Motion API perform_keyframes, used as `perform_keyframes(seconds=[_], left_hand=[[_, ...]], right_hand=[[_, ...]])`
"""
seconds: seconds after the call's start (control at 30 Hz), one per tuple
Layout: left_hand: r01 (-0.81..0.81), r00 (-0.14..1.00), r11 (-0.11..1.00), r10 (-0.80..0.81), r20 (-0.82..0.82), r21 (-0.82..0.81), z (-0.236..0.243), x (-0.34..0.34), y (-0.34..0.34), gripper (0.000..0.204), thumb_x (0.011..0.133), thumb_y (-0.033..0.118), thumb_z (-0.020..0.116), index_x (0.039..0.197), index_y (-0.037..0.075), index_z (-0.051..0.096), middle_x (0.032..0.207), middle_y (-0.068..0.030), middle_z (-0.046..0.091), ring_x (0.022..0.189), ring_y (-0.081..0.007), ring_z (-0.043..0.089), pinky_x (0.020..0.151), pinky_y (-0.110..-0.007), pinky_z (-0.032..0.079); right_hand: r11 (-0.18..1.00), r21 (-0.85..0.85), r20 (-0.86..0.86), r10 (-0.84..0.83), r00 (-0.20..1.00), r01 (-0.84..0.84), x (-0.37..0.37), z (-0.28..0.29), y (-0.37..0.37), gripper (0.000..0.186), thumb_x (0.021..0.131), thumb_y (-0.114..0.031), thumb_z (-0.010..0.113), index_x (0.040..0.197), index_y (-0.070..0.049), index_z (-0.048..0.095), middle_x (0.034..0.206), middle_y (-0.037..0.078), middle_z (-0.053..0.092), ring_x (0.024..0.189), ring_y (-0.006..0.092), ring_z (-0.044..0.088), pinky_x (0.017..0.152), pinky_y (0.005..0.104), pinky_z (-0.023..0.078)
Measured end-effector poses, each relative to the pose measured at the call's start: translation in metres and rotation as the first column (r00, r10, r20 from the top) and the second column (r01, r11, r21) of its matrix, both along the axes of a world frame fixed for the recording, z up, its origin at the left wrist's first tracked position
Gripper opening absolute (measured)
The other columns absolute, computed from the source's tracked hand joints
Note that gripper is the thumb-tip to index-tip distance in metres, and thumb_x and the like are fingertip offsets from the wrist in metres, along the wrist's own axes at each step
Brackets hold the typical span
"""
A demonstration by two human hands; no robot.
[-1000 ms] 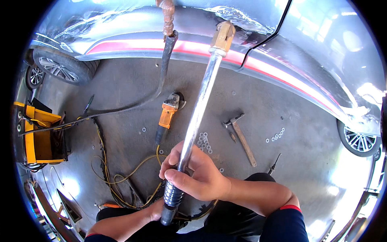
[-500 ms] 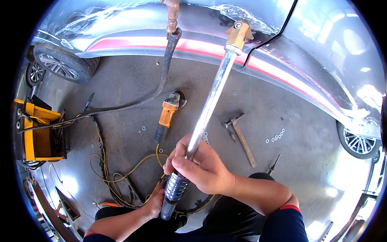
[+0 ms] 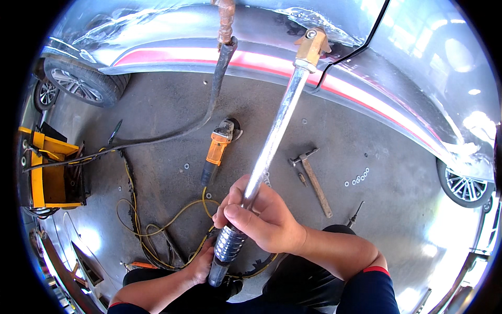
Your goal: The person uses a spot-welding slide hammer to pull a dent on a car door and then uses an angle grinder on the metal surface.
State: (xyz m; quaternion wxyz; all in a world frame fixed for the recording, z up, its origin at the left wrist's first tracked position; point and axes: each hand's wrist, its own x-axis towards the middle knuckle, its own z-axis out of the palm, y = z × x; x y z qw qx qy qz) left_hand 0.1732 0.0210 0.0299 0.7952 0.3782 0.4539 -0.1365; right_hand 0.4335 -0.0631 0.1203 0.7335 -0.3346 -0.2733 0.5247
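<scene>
Your right hand (image 3: 269, 222) is wrapped round a long, slanting chrome rod (image 3: 277, 131) with a brass-coloured block head (image 3: 311, 51) and a dark ribbed grip (image 3: 230, 243), above the grey concrete floor (image 3: 162, 115); the head overlaps the silver-grey car (image 3: 408, 68) in view, contact undeterminable. Your left hand (image 3: 201, 266) is beside the grip, its closure undeterminable, fingers partly hidden. Observed: 1 orange angle grinder (image 3: 217, 149) nearer the floor's car-side edge than 1 wooden-handled steel hammer (image 3: 315, 184).
</scene>
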Motion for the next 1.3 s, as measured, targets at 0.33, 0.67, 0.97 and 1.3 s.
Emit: perform_keyframes(seconds=[0.33,0.67,0.97,1.3], left_hand=[[0.048,0.999,0.998,-0.048,-0.009,-0.037,0.008,0.007,0.003,0.064,0.097,0.024,0.047,0.154,0.007,0.025,0.117,-0.0124,0.060,0.097,-0.0186,0.063,0.082,-0.033,0.053],[0.106,0.991,0.991,-0.111,-0.069,-0.079,0.017,0.012,0.005,0.052,0.100,0.031,0.050,0.146,0.009,0.040,0.117,-0.0075,0.062,0.100,-0.0142,0.061,0.083,-0.032,0.052],[0.001,1.000,1.000,-0.002,-0.009,-0.028,0.013,0.016,0.004,0.030,0.099,0.035,0.055,0.117,0.012,0.061,0.095,-0.0062,0.066,0.084,-0.0202,0.065,0.072,-0.035,0.053],[0.114,0.991,0.993,-0.114,-0.074,-0.001,-0.022,-0.013,0.016,0.056,0.106,0.044,0.034,0.145,0.004,0.038,0.119,-0.0090,0.059,0.106,-0.0161,0.057,0.093,-0.034,0.049]], right_hand=[[1.000,0.009,-0.030,0.005,1.000,-0.004,0.000,-0.001,0.000,0.008,0.103,-0.010,0.055,0.107,-0.008,0.048,0.096,0.007,0.062,0.097,0.0149,0.062,0.093,0.0374,0.049],[0.999,-0.033,-0.061,0.016,0.998,-0.018,0.000,0.004,-0.001,0.009,0.103,-0.011,0.056,0.107,-0.007,0.048,0.096,0.007,0.061,0.097,0.0150,0.062,0.090,0.0361,0.049],[0.988,-0.038,-0.103,-0.151,0.983,0.148,-0.024,-0.004,0.015,0.017,0.099,-0.002,0.061,0.113,-0.006,0.051,0.089,0.003,0.059,0.081,0.0084,0.060,0.071,0.0266,0.050],[0.968,0.024,-0.167,-0.242,0.956,0.249,-0.040,-0.014,0.015,0.014,0.101,-0.010,0.060,0.113,-0.007,0.054,0.092,0.004,0.060,0.084,0.0129,0.064,0.076,0.0303,0.053]])
